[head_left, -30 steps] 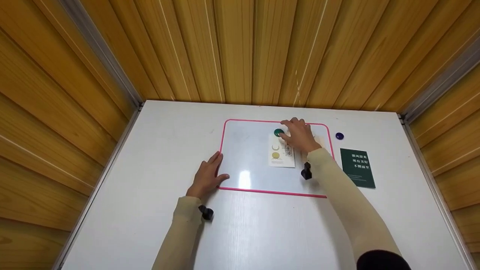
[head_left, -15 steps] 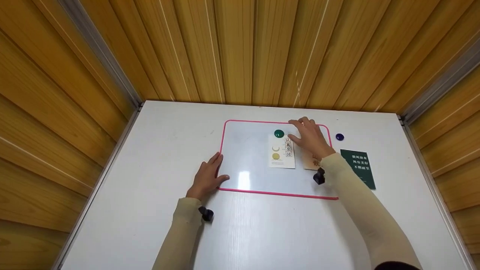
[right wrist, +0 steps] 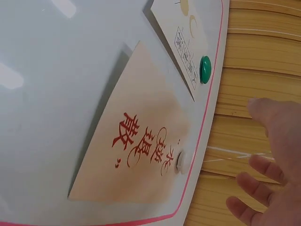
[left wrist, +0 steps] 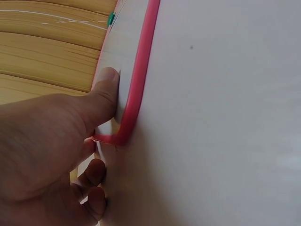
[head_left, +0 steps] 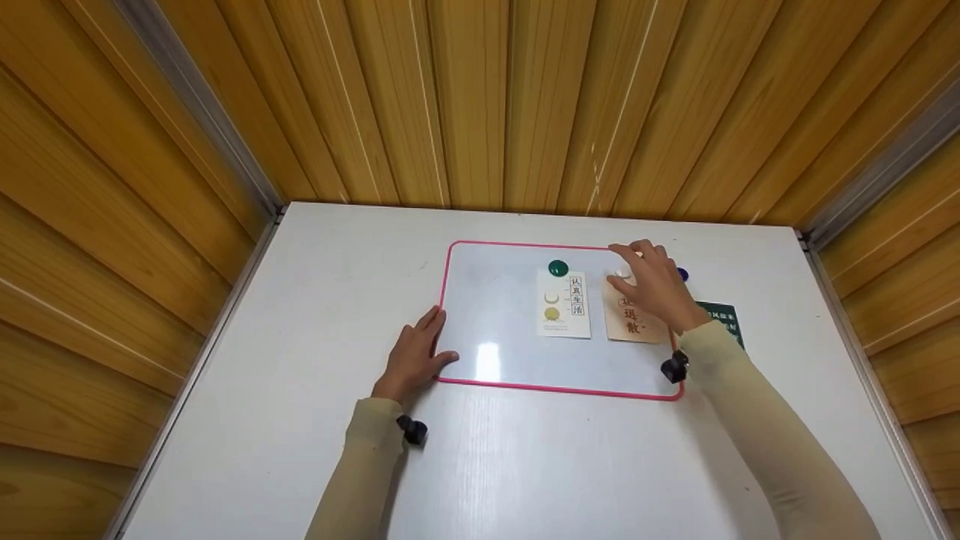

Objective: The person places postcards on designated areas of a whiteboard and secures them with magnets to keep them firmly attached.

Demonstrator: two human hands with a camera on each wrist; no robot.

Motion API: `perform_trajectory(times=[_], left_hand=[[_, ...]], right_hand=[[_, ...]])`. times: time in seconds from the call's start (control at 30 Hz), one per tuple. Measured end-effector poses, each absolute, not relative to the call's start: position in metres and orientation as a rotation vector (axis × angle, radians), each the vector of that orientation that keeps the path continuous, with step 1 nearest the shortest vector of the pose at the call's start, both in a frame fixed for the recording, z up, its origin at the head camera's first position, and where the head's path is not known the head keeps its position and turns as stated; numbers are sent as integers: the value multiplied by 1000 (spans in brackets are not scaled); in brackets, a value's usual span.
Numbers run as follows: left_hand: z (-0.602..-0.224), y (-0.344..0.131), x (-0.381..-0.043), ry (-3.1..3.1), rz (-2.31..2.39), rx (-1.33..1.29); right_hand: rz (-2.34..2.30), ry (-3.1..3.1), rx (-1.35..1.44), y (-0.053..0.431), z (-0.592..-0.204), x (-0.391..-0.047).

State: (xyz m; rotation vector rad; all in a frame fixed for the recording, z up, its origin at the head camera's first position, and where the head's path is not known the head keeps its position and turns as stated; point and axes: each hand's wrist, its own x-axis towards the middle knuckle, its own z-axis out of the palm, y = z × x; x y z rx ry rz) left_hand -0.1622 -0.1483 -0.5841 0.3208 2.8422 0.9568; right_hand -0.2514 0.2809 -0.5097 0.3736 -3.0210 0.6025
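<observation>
My left hand rests at the lower left edge of a pink-framed whiteboard, its thumb lying over the face. In the left wrist view that thumb lies inside the pink rim near a rounded corner, the other fingers outside it. My right hand hovers, fingers spread, over the board's upper right. Below it is a beige card with red-brown characters; the right wrist view shows a white magnet at its top and no object in the hand. A green magnet tops a white card beside it.
Right of the board, a dark green card lies partly behind the right forearm. A blue magnet shows just past the right hand. The white table meets wood-look panel walls behind and at both sides.
My right hand has moved right from the green magnet to above the beige card, uncovering the white card and much of the beige one. The left hand keeps its place.
</observation>
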Motion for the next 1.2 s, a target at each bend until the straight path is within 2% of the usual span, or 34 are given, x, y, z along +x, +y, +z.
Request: perform_trajectory(times=[0.53,1.2], left_hand=[[-584,-150,-161,2824,981,294],[-586,-150,-162,2844,968,329]], right_hand=[[547,-2998,282,333,-513,-221],[524,-3070,8,388,-529,-179]])
